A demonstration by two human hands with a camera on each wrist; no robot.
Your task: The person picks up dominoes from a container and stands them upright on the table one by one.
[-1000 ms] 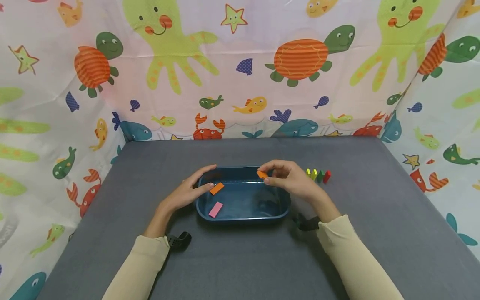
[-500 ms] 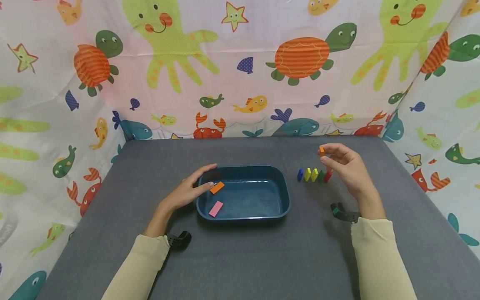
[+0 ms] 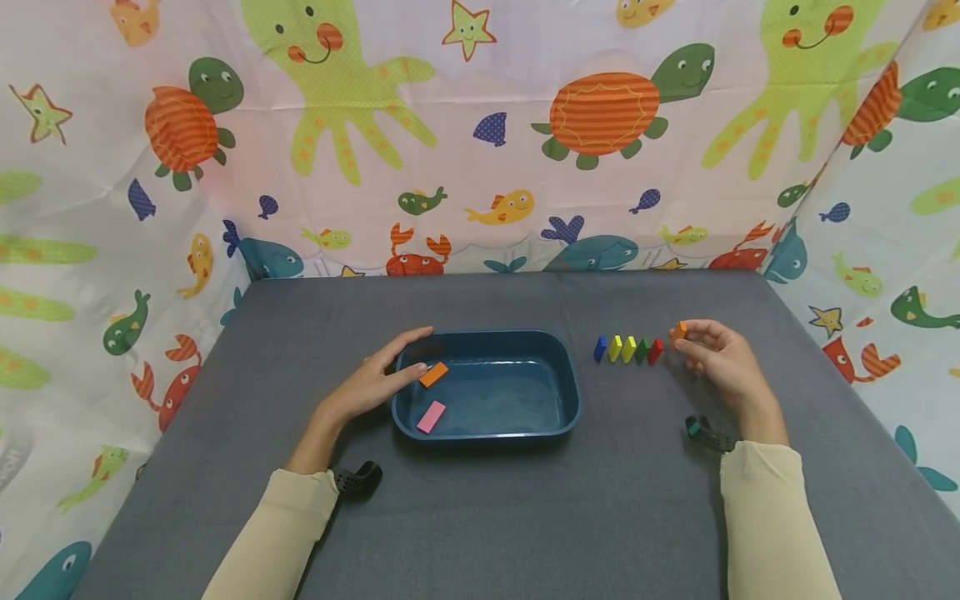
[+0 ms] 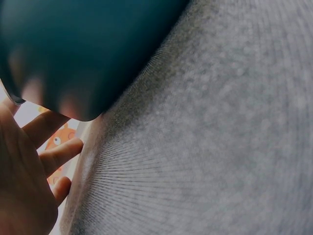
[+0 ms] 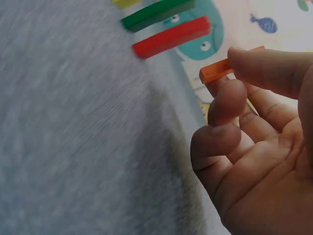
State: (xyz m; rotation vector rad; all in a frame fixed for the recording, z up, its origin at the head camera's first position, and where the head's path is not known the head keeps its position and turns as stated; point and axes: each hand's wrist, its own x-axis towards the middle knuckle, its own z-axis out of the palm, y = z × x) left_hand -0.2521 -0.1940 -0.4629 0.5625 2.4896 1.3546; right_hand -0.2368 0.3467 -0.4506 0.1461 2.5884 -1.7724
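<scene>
My right hand (image 3: 723, 358) pinches an orange domino (image 3: 679, 331) between thumb and fingertips, just right of a red domino (image 3: 656, 351). In the right wrist view the orange domino (image 5: 215, 71) is upright and apart from the red domino (image 5: 171, 36). The red one ends a row of standing dominoes with a green domino (image 3: 642, 350), two yellow ones and a blue domino (image 3: 600, 348). My left hand (image 3: 372, 379) rests at the left rim of a dark blue tray (image 3: 487, 436), fingers extended along its outside and thumb over the edge.
Inside the tray lie another orange domino (image 3: 433, 375) and a pink domino (image 3: 431, 417). A grey cloth (image 3: 495, 525) covers the table. Printed curtains (image 3: 450, 150) with sea animals rise at the back and both sides.
My right hand has carried the orange domino from above the tray to the right, past the row, and lowered it beside the red one. My left hand stays at the tray.
</scene>
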